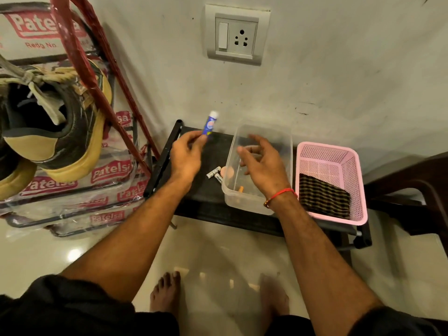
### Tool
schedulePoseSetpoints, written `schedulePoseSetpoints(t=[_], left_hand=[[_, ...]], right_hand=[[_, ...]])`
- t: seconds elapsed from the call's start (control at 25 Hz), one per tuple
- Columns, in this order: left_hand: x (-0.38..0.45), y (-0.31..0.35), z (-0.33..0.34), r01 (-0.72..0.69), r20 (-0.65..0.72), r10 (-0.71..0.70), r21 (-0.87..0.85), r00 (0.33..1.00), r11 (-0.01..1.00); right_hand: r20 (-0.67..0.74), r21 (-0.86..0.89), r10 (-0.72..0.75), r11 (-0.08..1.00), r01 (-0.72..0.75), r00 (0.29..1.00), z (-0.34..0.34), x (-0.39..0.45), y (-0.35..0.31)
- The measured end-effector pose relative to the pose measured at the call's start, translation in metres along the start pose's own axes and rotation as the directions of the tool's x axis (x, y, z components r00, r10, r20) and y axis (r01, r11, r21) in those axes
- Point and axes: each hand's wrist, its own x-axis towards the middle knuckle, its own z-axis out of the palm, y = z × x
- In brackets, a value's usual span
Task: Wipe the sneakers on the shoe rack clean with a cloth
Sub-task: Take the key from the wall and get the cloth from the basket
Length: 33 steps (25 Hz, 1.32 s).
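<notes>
A black and tan sneaker (52, 122) sits on the red-framed shoe rack (101, 76) at the left, heel towards me; part of a second sneaker (12, 175) shows below it. A dark striped cloth (323, 197) lies folded in the pink basket (351, 163) at the right. My left hand (186, 156) holds a small blue and white tube (210, 123) upright above the black low table (206, 204). Over the clear plastic box (278, 139) hovers my right hand (261, 163), fingers spread, holding nothing.
Two small batteries (215, 174) lie on the black table beside the clear box, which holds small items. A wall socket (236, 35) is above. Plastic-wrapped packs (109, 170) sit behind the rack. A dark chair (417, 187) stands at the right. My bare feet (167, 292) are on the glossy floor.
</notes>
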Motion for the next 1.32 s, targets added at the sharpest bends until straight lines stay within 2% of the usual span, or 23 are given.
schedulePoseSetpoints(t=[0.04, 0.08, 0.12, 0.16, 0.24, 0.32, 0.36, 0.48, 0.56, 0.64, 0.72, 0.76, 0.84, 0.88, 0.96, 1.04, 1.12, 1.16, 1.24, 1.32], left_hand=[[-0.009, 0.021, -0.003, -0.123, 0.122, 0.121, 0.003, 0.985, 0.992], [-0.017, 0.038, -0.006, -0.232, 0.256, 0.213, 0.046, 0.943, 0.972], [-0.022, 0.048, -0.007, -0.301, 0.343, 0.257, 0.081, 0.903, 0.95], [-0.023, 0.053, -0.009, -0.3, 0.368, 0.247, 0.094, 0.896, 0.949], [-0.017, 0.044, -0.016, -0.199, 0.311, 0.156, 0.111, 0.938, 0.974], [-0.012, 0.014, -0.025, -0.107, 0.241, 0.04, 0.27, 0.97, 0.957], [-0.012, -0.005, -0.026, -0.083, 0.238, -0.011, 0.381, 0.971, 0.921], [-0.023, -0.047, -0.013, -0.14, 0.323, -0.11, 0.658, 0.94, 0.74], [-0.029, -0.052, -0.002, -0.212, 0.319, -0.069, 0.761, 0.945, 0.614], [-0.03, -0.049, 0.004, -0.197, 0.257, -0.03, 0.805, 0.966, 0.559], [-0.026, -0.047, 0.003, -0.099, 0.16, -0.048, 0.792, 0.986, 0.602], [-0.022, -0.045, -0.001, -0.015, 0.093, -0.077, 0.731, 0.993, 0.683], [-0.013, -0.027, -0.011, 0.135, 0.011, -0.155, 0.431, 0.988, 0.892], [-0.01, -0.011, -0.016, 0.119, 0.027, -0.132, 0.279, 0.991, 0.953], [-0.012, 0.026, -0.023, -0.087, 0.159, 0.06, 0.165, 0.985, 0.982], [-0.022, 0.056, -0.018, -0.336, 0.328, 0.258, 0.206, 0.909, 0.919], [-0.03, 0.066, -0.007, -0.477, 0.429, 0.344, 0.255, 0.835, 0.841], [-0.03, 0.064, -0.003, -0.476, 0.426, 0.348, 0.242, 0.835, 0.845], [-0.024, 0.052, -0.002, -0.346, 0.301, 0.284, 0.18, 0.91, 0.921], [-0.015, 0.025, -0.005, -0.159, 0.155, 0.126, 0.222, 0.98, 0.962]], right_hand=[[0.005, 0.131, 0.037, 0.991, -0.037, 0.999, 0.003, 0.0, -0.005], [-0.015, 0.246, 0.044, 0.968, -0.039, 0.999, 0.005, -0.001, -0.008], [-0.067, 0.303, 0.036, 0.953, -0.013, 0.997, 0.004, 0.0, -0.011], [-0.125, 0.285, 0.022, 0.959, 0.014, 0.992, 0.0, 0.0, -0.013], [-0.162, 0.029, -0.023, 0.999, 0.029, 0.987, -0.014, 0.002, -0.007], [-0.087, -0.32, -0.053, 0.947, 0.022, 0.995, -0.026, 0.001, 0.003], [-0.052, -0.425, -0.034, 0.905, 0.009, 0.998, -0.029, 0.001, 0.008], [-0.039, -0.529, 0.038, 0.847, -0.053, 0.999, -0.029, 0.004, 0.017], [-0.036, -0.556, 0.066, 0.828, -0.075, 0.997, -0.029, 0.008, 0.02], [-0.011, -0.57, 0.084, 0.818, -0.075, 0.996, -0.029, 0.008, 0.021], [0.02, -0.563, 0.063, 0.825, -0.041, 0.998, -0.03, 0.008, 0.021], [0.03, -0.54, 0.032, 0.842, -0.01, 0.999, -0.031, 0.009, 0.02], [0.008, -0.407, -0.025, 0.913, 0.026, 1.0, -0.032, 0.009, 0.013], [-0.011, -0.282, -0.023, 0.959, 0.019, 1.0, -0.031, 0.008, 0.007], [-0.006, -0.013, 0.035, 0.999, -0.035, 0.999, -0.026, 0.006, -0.005], [0.032, 0.185, 0.048, 0.981, -0.053, 0.998, -0.021, 0.005, -0.012], [0.011, 0.246, 0.005, 0.969, -0.008, 1.0, -0.021, 0.006, -0.01], [-0.014, 0.187, -0.007, 0.982, 0.01, 1.0, -0.024, 0.007, -0.006], [-0.053, -0.149, -0.052, 0.988, 0.044, 0.997, -0.033, 0.011, 0.005], [-0.013, -0.52, -0.085, 0.852, 0.066, 0.996, -0.039, 0.012, 0.015]])
